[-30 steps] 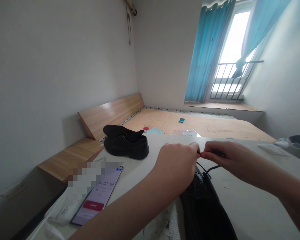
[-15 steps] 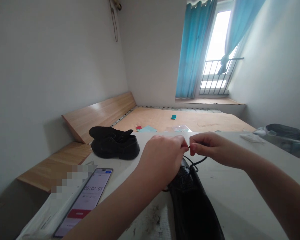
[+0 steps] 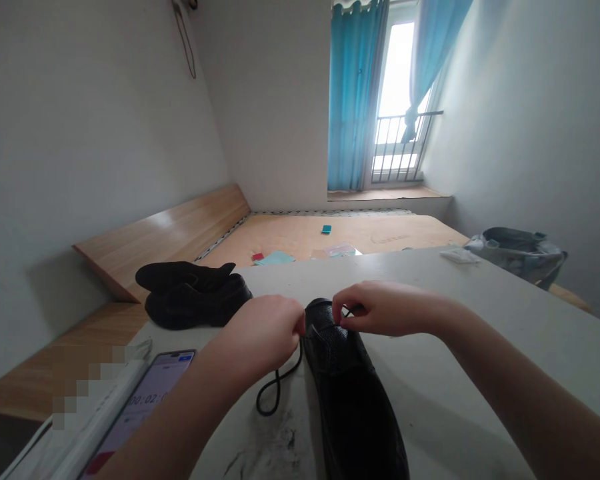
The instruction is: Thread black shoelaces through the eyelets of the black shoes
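Background entries first?

Logged: a white-walled room, a plywood bed base [image 3: 340, 233] with a pale wooden headboard panel [image 3: 160, 230] along the left wall, and a blue curtain [image 3: 353, 93] beside a glass door with a metal railing [image 3: 397, 147] at the far end.

Items on the bed?

One teal card [image 3: 326, 229], one red card [image 3: 258, 256], one pale blue sheet [image 3: 275, 258] and one clear plastic packet [image 3: 340, 250].

Bench contents?

On the white bench [image 3: 420, 267]: a pair of black shoes [image 3: 193, 297] at the far left, a smartphone [image 3: 153, 400] showing a running timer at near left, and a white packet [image 3: 460, 256] at the far edge. A grey bag [image 3: 515, 257] sits past the bench on the right.

Obstructions?

The left forearm [image 3: 180, 393] crosses above the smartphone and hides its lower part.

Main item?

One black leather shoe [image 3: 350, 400], lying on the bench between both arms. A black lace [image 3: 277, 393] drops to the left of it and forms a loop on the bench.

Hand condition?

Both arms reach forward, bare. The left hand [image 3: 265, 333] is closed on the black lace beside the shoe. The right hand [image 3: 380, 310] is curled over the lacing, fingers bent downward; whether it grips anything, I cannot tell.
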`<state>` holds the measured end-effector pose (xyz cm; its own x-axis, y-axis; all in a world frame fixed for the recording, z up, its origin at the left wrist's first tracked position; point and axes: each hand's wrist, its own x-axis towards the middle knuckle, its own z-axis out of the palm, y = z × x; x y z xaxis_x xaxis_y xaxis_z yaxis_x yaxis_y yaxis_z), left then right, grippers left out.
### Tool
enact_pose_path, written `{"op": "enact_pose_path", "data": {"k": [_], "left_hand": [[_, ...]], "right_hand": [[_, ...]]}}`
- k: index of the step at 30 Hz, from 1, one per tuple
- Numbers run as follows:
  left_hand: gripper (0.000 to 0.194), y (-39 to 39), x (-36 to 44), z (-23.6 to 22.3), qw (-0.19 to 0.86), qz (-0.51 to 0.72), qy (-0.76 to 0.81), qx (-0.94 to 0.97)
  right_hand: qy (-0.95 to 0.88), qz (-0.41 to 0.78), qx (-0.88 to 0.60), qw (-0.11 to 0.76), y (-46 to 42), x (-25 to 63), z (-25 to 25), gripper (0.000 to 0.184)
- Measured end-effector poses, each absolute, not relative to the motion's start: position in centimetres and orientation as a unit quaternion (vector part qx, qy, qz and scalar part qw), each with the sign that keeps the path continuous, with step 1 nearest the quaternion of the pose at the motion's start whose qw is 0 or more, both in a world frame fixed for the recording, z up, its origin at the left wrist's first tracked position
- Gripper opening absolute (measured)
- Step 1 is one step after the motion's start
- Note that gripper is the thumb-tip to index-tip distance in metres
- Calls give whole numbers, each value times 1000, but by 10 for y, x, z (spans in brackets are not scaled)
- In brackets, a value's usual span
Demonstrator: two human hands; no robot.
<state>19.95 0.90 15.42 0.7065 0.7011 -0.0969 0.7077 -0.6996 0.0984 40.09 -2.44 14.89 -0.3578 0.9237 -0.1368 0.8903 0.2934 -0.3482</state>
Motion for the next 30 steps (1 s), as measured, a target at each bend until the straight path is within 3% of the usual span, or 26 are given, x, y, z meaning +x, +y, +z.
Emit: {"op": "enact_pose_path", "data": {"k": [11,30], "left_hand": [[24,10,202,150,18,-47,389,920],[17,8,211,144,12,-30,381,924]], "right_hand": [[-812,155,-558,65,-25,382,144,23],[-802,248,-538,76,-16,383,130,23]]}}
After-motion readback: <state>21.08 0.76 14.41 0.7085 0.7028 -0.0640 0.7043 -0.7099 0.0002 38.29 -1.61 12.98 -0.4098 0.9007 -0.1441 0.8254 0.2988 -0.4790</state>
